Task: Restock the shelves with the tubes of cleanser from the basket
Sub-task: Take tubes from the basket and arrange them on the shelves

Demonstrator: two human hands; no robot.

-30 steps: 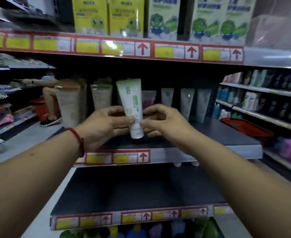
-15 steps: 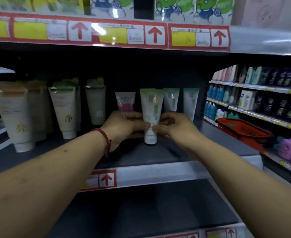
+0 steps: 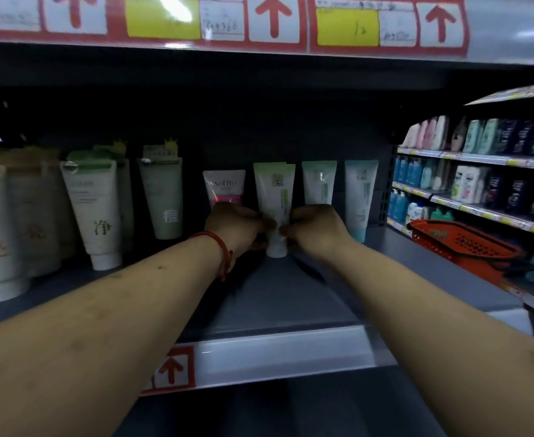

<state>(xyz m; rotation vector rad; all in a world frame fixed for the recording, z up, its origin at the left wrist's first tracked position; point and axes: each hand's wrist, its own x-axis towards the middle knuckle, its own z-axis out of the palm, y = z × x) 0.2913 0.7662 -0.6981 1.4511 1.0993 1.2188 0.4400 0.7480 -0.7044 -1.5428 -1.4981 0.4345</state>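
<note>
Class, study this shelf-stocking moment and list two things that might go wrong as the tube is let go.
1. The green-and-white tube, pinched low by the left hand and right hand, has its narrow cap downward; released off-balance, it may topple.
2. The pink tube and pale green tube stand close behind the hands; pulling back might knock them over.

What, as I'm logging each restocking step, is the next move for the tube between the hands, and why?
Probably release it and draw both hands back: the tube looks upright, cap down on the shelf, between the pink tube and the green tube, while the left hand and right hand pinch its lower part.
</note>
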